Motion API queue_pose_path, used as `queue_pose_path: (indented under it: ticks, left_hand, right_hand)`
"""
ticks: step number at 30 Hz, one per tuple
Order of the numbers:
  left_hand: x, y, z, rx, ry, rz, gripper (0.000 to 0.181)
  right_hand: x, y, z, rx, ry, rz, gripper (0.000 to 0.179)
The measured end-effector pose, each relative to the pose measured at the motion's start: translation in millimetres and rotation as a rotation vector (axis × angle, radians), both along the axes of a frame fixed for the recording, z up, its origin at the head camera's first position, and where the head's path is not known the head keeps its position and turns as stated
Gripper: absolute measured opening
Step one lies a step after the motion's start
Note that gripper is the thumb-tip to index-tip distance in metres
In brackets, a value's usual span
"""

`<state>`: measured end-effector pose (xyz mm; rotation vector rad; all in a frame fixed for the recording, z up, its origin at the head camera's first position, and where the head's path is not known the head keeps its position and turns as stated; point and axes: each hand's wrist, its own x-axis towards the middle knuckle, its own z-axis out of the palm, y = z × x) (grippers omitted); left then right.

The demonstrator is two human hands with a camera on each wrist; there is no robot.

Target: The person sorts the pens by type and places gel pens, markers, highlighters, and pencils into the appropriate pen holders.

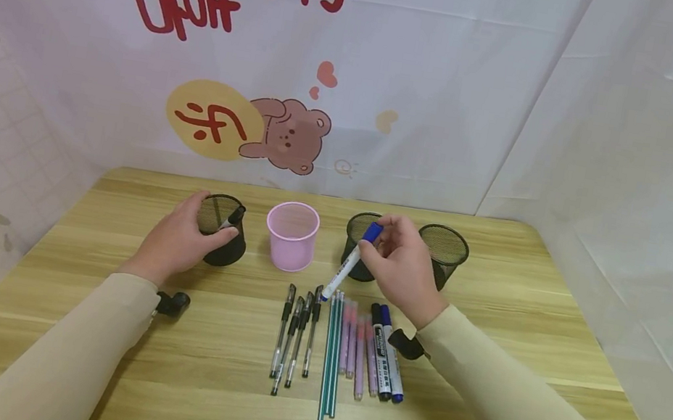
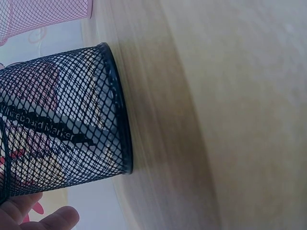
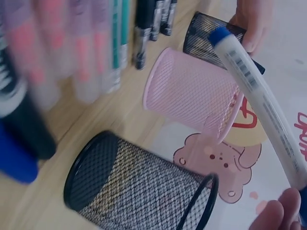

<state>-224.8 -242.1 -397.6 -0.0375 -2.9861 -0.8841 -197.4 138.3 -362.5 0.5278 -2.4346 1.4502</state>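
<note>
At the left end of a row of pen cups, my left hand (image 1: 175, 243) holds a black mesh pen cup (image 1: 228, 252), thumb on the near side and fingers at the far rim. A black-capped whiteboard marker (image 1: 233, 217) leans inside it; its lettering shows through the mesh in the left wrist view. My right hand (image 1: 406, 269) pinches a blue whiteboard marker (image 1: 343, 270) by its blue capped end. That marker slants down to the left, in front of another black mesh cup (image 1: 362, 274). The right wrist view shows the marker's white barrel (image 3: 259, 100) above the cups.
A pink mesh cup (image 1: 292, 254) stands between the black ones, and a further black cup (image 1: 444, 245) is at the right. Nearer lie several black gel pens (image 1: 298, 343), green pencils (image 1: 330, 363), pink-purple highlighters (image 1: 359, 357), a black marker (image 1: 380, 353) and a blue marker (image 1: 393, 369).
</note>
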Motion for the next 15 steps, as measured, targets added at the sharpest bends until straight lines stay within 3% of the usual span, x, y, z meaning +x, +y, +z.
queue_pose_path:
  ticks: [10,15]
  left_hand:
    - [0.1,0.0,0.8,0.004,-0.003,-0.001,0.112]
    - [0.1,-0.1,0.6,0.005,-0.004,-0.002,0.112]
  right_hand:
    - [-2.6,-30.2,2.5,-0.229,0.036,0.007,0.032]
    - [-4.7,-43.5,2.9,-0.284,0.050,-0.002,0.033]
